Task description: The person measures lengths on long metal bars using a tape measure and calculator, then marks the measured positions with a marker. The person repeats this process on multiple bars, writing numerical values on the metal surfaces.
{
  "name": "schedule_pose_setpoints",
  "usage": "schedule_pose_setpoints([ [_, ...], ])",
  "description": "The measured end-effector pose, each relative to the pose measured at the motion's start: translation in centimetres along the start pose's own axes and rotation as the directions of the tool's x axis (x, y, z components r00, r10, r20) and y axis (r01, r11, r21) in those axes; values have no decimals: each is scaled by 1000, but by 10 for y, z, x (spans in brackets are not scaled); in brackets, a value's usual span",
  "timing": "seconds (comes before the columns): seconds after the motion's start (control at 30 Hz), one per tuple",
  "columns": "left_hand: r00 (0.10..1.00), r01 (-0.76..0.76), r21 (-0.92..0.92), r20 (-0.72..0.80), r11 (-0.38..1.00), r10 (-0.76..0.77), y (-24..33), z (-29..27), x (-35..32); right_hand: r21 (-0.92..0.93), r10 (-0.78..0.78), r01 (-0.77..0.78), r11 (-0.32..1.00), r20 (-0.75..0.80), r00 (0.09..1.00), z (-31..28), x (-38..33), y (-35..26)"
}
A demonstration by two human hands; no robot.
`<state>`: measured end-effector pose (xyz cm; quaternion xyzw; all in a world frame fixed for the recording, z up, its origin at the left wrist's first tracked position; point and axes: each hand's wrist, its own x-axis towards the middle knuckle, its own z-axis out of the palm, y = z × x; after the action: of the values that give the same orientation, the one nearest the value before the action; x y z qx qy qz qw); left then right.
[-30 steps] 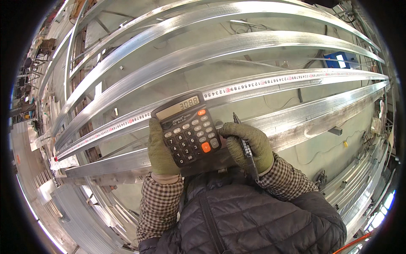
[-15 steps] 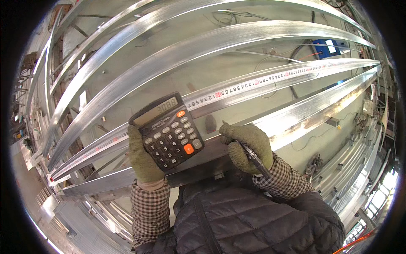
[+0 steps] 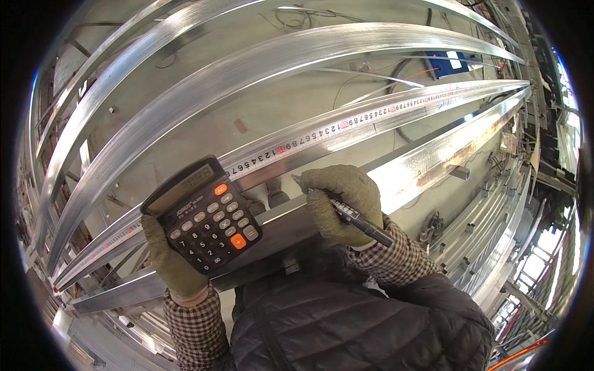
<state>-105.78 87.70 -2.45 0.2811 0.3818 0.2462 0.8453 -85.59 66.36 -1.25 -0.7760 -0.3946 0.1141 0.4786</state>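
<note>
My left hand [image 3: 172, 263], in a green glove, is closed on the left edge of a black desk calculator [image 3: 207, 232] with white and orange keys, tilted with its display toward the upper left. In my gloved right hand [image 3: 349, 191] is a black marker pen [image 3: 365, 227], its tip end pointing up and left beyond the fingers. Behind the calculator a measuring tape [image 3: 322, 133] lies stretched along a long metal bar [image 3: 334, 150]; the calculator covers part of it. Under my right hand runs a nearer metal beam [image 3: 427, 173], with a brownish stained edge at right.
More long shiny metal bars [image 3: 247, 68] lie beyond the tape, roughly parallel. A blue box [image 3: 447, 64] sits on the floor at far right, with loose cables [image 3: 303, 20] at the far side. Several metal profiles [image 3: 482, 247] are stacked at the right. Shoes [image 3: 277, 196] show between the bars.
Both hands, with the calculator and marker pen, appear shifted left and slightly lower in view. The bars and the blue box have shifted left too, as the view turned. Both grips stay the same.
</note>
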Motion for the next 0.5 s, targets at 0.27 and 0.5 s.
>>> schedule_pose_setpoints([
  [0.27, 1000, -14, 51, 13, 999, 13, -1, -3, 0, -8, 45, -46, 999, -20, 999, -1, 9, -2],
  [0.5, 999, -37, 62, -11, 997, 38, 1, -1, -2, -71, -41, 43, 997, 28, 999, 1, 26, 6],
])
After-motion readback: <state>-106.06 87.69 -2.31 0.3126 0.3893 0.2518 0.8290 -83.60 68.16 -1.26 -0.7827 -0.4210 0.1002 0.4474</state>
